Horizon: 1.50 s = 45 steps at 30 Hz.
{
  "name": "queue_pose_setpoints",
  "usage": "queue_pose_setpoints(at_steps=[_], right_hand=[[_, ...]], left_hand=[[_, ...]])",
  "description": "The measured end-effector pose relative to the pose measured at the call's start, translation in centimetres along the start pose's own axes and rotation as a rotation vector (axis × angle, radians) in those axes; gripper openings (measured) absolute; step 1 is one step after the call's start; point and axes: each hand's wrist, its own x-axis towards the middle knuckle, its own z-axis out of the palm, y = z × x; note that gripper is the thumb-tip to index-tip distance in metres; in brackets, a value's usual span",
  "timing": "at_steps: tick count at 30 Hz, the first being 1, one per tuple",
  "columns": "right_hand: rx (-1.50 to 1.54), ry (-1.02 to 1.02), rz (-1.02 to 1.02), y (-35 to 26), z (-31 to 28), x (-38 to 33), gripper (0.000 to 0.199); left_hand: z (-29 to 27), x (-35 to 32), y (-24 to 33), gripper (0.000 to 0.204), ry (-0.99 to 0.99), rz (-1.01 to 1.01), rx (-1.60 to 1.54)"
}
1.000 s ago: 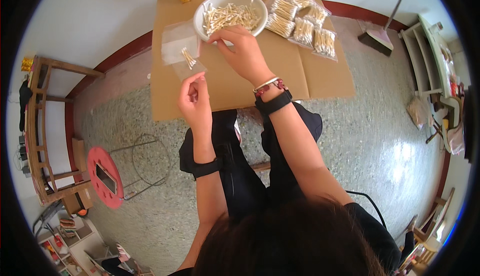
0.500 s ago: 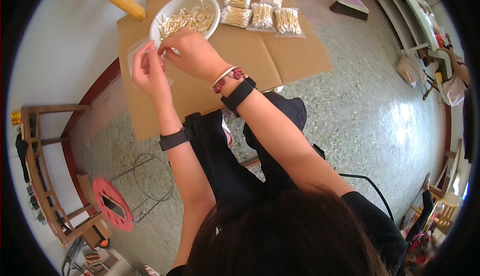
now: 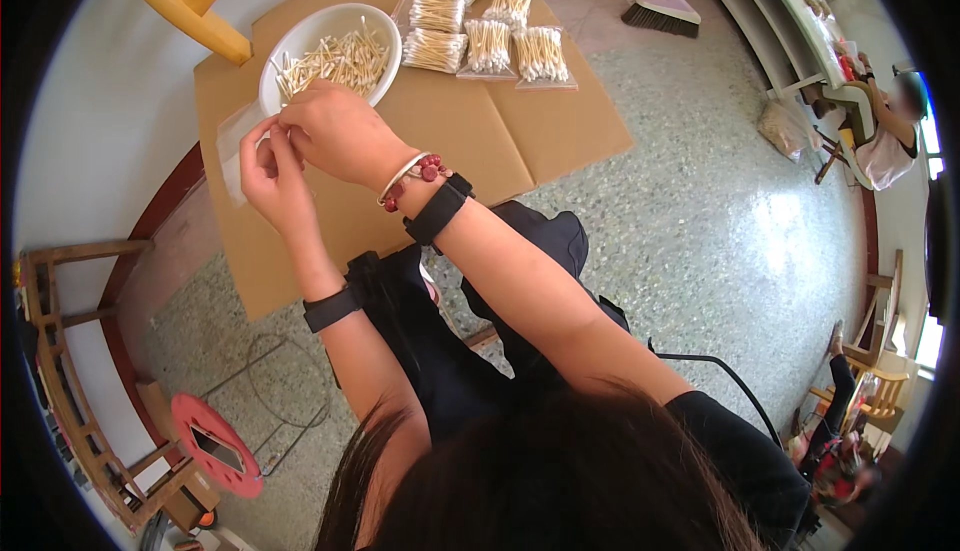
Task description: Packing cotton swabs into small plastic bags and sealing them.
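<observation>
My left hand (image 3: 275,179) is raised over the left part of a cardboard sheet (image 3: 455,141), with thumb and fingers pinched together. Its fingertips meet those of my right hand (image 3: 345,131), which is curled with the knuckles up. Anything between the fingers is hidden or too small to name. Just beyond my right hand stands a white bowl (image 3: 393,43) full of loose cotton swabs (image 3: 340,59). A clear plastic bag (image 3: 230,146) lies beside and partly behind my left hand.
Several filled bags of cotton swabs (image 3: 488,48) lie right of the bowl. A yellow wooden chair (image 3: 215,36) touches the far left side. A broom (image 3: 662,13) stands beyond, and a pink round stool (image 3: 205,411) holding a phone is lower left. Another person (image 3: 890,141) sits far right.
My right hand has come in closer to my left, so the fingertips now meet. The whole scene has shifted a little to the left in view.
</observation>
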Motion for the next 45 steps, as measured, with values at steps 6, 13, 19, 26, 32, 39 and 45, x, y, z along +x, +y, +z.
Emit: queue_pose_setpoints(at_steps=[6,13,19,26,32,39,45], right_hand=[[-0.107,0.035,0.036,1.7,-0.2,0.2,0.012],[-0.467,-0.032,0.163,5.1,-0.4,-0.9,0.037],[-0.620,-0.363,0.258,4.9,0.1,-1.0,0.051],[-0.528,-0.311,0.271,5.2,0.8,-0.6,0.039],[-0.479,-0.236,0.262,5.8,1.6,-0.3,0.025],[-0.259,-0.003,0.278,5.4,1.1,-0.2,0.013],[-0.096,0.223,0.305,4.9,-0.9,0.6,0.022]], left_hand=[[0.3,0.9,-1.0,0.016,-0.079,0.069,0.180],[0.8,1.1,-1.1,0.014,-0.102,0.068,0.326],[0.8,0.6,-1.1,0.014,-0.122,0.007,0.335],[1.2,0.8,-1.0,0.014,-0.148,0.002,0.346],[1.2,0.8,-1.5,0.014,-0.150,0.044,0.382],[0.9,0.9,-1.4,0.014,-0.135,0.022,0.403],[1.3,0.8,-1.4,0.014,-0.141,0.018,0.409]])
